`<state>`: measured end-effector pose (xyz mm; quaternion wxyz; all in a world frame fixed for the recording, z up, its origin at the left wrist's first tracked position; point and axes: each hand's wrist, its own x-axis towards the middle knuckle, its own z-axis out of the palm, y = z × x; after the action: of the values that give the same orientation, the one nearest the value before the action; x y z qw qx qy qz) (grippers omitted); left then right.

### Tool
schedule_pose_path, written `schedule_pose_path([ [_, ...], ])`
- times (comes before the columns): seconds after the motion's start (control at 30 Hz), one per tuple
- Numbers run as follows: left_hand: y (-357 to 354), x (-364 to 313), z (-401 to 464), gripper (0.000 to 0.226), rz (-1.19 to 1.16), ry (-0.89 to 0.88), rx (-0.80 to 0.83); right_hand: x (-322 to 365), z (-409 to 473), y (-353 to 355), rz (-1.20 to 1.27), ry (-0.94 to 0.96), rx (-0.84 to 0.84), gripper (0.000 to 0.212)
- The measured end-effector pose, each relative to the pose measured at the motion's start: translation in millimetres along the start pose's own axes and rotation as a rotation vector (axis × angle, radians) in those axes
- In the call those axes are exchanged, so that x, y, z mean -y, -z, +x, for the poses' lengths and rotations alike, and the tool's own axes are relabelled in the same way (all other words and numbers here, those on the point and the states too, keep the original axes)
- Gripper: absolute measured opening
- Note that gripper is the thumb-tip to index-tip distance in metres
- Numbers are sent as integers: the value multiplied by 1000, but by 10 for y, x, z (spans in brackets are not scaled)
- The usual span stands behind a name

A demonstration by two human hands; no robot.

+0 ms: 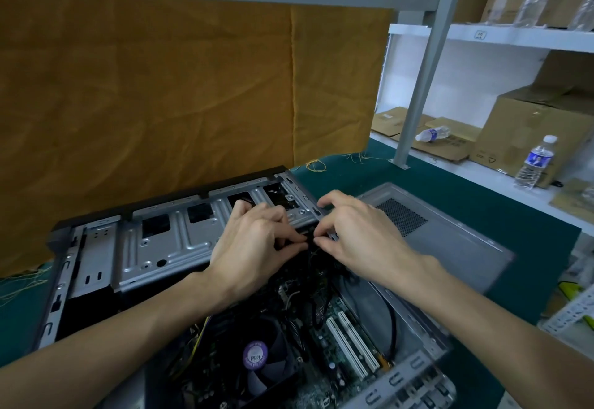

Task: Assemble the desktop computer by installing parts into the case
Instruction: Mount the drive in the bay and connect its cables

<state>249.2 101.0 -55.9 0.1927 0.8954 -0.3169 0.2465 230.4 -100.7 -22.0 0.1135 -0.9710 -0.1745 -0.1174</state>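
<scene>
Both hands, the left hand [257, 235] and right hand [356, 231], are pinching a black cable [309, 237] between them inside the case [154, 241] on the bench [482, 202], probably seating a connector, which next needs steady pressing

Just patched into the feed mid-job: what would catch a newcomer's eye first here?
Two hands, left and right, meet at frame centre, pinching a dark cable at the far edge of the open case. Nearer the camera, the fan with its purple label sits on the motherboard. An orange curtain fills the background behind the case.
</scene>
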Motion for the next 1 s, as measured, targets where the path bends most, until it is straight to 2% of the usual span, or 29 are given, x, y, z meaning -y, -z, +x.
schedule_pose_path([
  [0.23, -11, 12, -13, 15, 15, -47, -63, 25, 36, 6, -69, 40, 32, 12],
  [0.4, -27, 29, -4, 13, 14, -53, -60, 9, -1, -32, -59, 39, -23, 11],
  [0.6, -43, 11, -17, 16, 29, 14, -47, -4, 15, -33, -15, 13, 1, 9],
  [0.7, -47, -8, -13, 19, 52, 111, -52, 10, 31, -14, 26, -8, -19, 3],
  [0.83, -55, -16, 7, 43, 27, 248, -52, -6, 85, 24, 46, 1, -37, 31],
  [1.0, -33, -26, 29, 48, 14, 252, -10, -15, 144, 73, 51, 9, 0, 35],
])
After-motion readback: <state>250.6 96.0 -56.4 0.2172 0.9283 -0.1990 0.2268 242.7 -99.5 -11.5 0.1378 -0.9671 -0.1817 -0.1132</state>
